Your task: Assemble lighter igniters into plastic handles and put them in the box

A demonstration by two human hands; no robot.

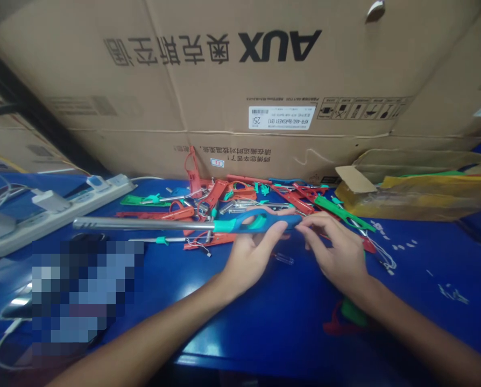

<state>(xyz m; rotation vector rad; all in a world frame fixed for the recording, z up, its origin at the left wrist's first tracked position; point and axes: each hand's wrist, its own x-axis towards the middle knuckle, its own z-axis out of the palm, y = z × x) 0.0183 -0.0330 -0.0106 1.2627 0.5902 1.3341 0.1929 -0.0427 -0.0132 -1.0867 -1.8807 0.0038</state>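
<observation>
A long-reach lighter (200, 225) lies level across my view, its metal tube pointing left and its blue handle on the right. My left hand (246, 263) is closed around the handle, thumb on the near side. At the handle's right end, the fingers of my right hand (341, 252) pinch its tip; whether a small part sits between them is hidden. Behind both hands spreads a pile of red lighter shells (214, 199), metal tubes and thin wires. Close to my right hand lies a green lighter shell (345, 212).
A large cardboard sheet (208, 113) stands behind the blue table (240, 333). At left are a white power strip (83, 201) and a phone-like device (87, 301), its screen blurred. An open carton (430, 196) sits at right, with small white bits (452, 293) nearer.
</observation>
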